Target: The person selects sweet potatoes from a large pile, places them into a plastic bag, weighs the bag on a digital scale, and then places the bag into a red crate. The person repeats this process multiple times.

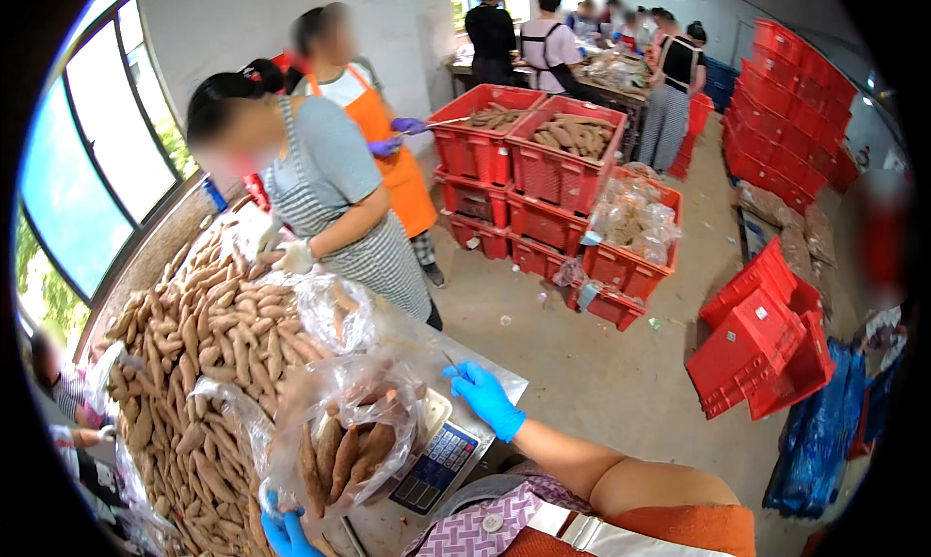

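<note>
A clear plastic bag (pixel 418 404) holding several sweet potatoes (pixel 346 459) rests on a digital scale (pixel 438 455) with a blue keypad. My left hand (pixel 285 531), in a blue glove, grips the near left edge of the bag; the lower part of this hand runs out of the picture. My right hand (pixel 489 401), gloved in the same blue, is raised beyond the scale near the corner of the metal table (pixel 509 377). Between its fingers is a thin dark tool (pixel 451 362), perhaps a small blade. To the left spreads a large pile of loose sweet potatoes (pixel 200 339).
Across the table corner a co-worker in a checked apron (pixel 364 255) handles sweet potatoes. Behind, a person in an orange apron (pixel 393 186) stands by stacked red crates (pixel 560 171). Tipped red crates (pixel 756 346) and blue plastic wrapping (pixel 814 426) lie on the floor at right.
</note>
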